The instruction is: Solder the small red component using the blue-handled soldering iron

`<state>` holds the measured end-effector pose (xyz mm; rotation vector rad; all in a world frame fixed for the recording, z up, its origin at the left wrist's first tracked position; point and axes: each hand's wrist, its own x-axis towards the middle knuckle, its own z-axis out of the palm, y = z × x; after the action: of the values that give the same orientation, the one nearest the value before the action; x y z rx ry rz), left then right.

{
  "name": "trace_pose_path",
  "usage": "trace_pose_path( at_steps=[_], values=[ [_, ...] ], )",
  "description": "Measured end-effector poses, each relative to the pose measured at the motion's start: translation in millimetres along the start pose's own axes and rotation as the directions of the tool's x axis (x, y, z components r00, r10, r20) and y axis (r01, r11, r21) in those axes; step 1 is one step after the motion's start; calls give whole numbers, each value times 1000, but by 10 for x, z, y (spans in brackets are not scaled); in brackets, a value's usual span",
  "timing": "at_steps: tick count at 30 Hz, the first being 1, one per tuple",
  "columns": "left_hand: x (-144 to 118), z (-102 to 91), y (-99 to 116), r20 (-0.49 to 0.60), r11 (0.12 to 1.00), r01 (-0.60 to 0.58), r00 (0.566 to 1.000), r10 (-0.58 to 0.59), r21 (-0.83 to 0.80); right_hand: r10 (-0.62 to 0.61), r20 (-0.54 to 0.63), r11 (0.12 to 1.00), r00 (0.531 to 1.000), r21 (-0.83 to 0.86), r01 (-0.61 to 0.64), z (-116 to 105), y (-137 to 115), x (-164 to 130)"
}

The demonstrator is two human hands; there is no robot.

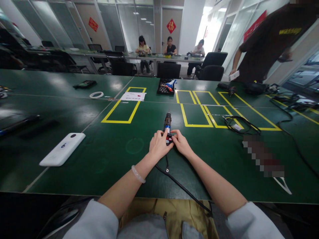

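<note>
One power tool point(167, 120) is near the middle of the front edge of the bench point(99, 146), its tip toward the far edge. We see the left hand point(159, 143) closed around its rear part. The right hand point(181, 142) touches there also, but we cannot tell well whether its fingers pinch. A black cable point(183, 188) goes over the front edge.
</note>
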<state>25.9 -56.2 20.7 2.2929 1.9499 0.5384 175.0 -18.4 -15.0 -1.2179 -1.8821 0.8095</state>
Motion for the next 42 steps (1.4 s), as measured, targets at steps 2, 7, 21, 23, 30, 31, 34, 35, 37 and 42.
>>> trace_pose_path(
  at_steps=[2, 7, 21, 23, 30, 31, 34, 35, 37, 42],
  values=[
    [22, -8, -1, -3, 1000, 10, 1000, -10, 21, -10, 12, 1000, 1000, 2, 10, -13, -30, -14],
    [75, -6, -16, -4, 997, 26, 1000, -26, 68, -25, 41, 999, 999, -29, 26, -27, -95, -53],
    [-100, -269, -507, 30, 975, 7, 999, -14, 220, 8, 67, 998, 998, 68, -13, -92, -47, -62],
    [-178, -351, -694, 36, 969, 27, 999, -37, 246, 6, 74, 998, 997, 58, -10, -94, -41, -60],
    [-466, -650, -1434, 43, 917, 156, 982, -184, 367, -10, 86, 1000, 996, 14, 9, -90, -32, -53],
    [-503, -689, -1537, 34, 908, 176, 978, -204, 380, -8, 87, 1000, 996, 6, 7, -91, -36, -54],
    [-607, -801, -1831, 4, 891, 232, 967, -253, 391, -3, 93, 1000, 996, -11, 4, -94, -57, -55],
    [-640, -835, -1924, -6, 889, 250, 963, -268, 384, -2, 97, 1000, 995, -16, 4, -95, -66, -56],
    [-702, -894, -2101, -33, 897, 279, 958, -285, 343, -4, 101, 1000, 995, -26, 6, -94, -83, -55],
    [-821, -983, -2428, -100, 926, 300, 954, -284, 229, -12, 100, 999, 995, -51, 17, -79, -88, -51]
  ],
)
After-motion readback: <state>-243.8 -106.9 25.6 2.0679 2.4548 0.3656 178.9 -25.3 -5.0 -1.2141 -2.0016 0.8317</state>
